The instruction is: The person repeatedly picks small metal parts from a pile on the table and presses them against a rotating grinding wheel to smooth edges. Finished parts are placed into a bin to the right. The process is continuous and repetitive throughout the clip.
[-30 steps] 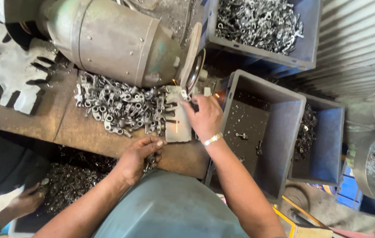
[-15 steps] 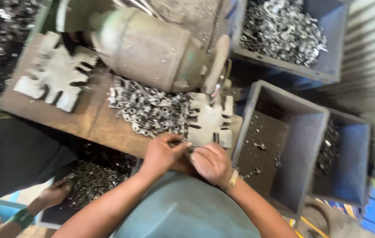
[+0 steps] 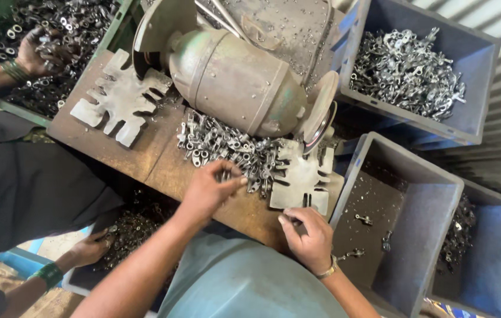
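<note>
My left hand (image 3: 208,189) reaches into the pile of small metal parts (image 3: 227,147) on the wooden bench (image 3: 156,159), its fingertips pinching at the pile's near edge. My right hand (image 3: 306,235), with a bracelet on the wrist, rests at the bench's front edge just below a slotted metal plate (image 3: 300,176); its fingers are curled around what looks like a small part, mostly hidden. A bench grinder motor (image 3: 235,82) with a grinding wheel (image 3: 321,115) stands behind the pile.
A grey bin (image 3: 403,229) with a few parts sits at my right, a second bin (image 3: 485,253) beside it, and a full blue bin (image 3: 415,65) behind. Another person's hands (image 3: 38,50) (image 3: 88,247) work in parts trays at the left. A second slotted plate (image 3: 118,97) lies on the bench.
My right hand drew back from the grinding wheel to the bench's front edge. My left hand moved up from the edge into the parts pile. The camera view shifted.
</note>
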Demonstrator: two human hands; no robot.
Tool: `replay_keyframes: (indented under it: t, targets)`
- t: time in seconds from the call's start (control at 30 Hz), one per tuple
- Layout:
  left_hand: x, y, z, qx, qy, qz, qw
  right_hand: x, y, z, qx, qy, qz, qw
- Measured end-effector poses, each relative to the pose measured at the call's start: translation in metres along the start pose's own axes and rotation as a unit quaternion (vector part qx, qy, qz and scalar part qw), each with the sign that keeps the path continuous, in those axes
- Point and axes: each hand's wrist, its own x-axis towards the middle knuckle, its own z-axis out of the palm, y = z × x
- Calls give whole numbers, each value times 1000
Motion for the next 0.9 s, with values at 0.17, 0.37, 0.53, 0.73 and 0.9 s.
replay_keyframes:
  t: [0.17,0.37,0.53,0.73,0.9]
  targets:
    - [46,23,-12,428,51,258,865,3,1,0,1,-67,-17,998]
    - [59,29,-20,475,-28,290,830,-1,5,-5,1,-78,-12,997]
    - [54,38,-12,406,-61,256,875,-1,6,-14,-8,-67,2,998]
    - [29,41,20,226,-163,171,945,16,-2,-21,-48,9,-7,999]
    - [11,38,62,92,-185,3,979,25,2,-19,-35,17,-3,999]
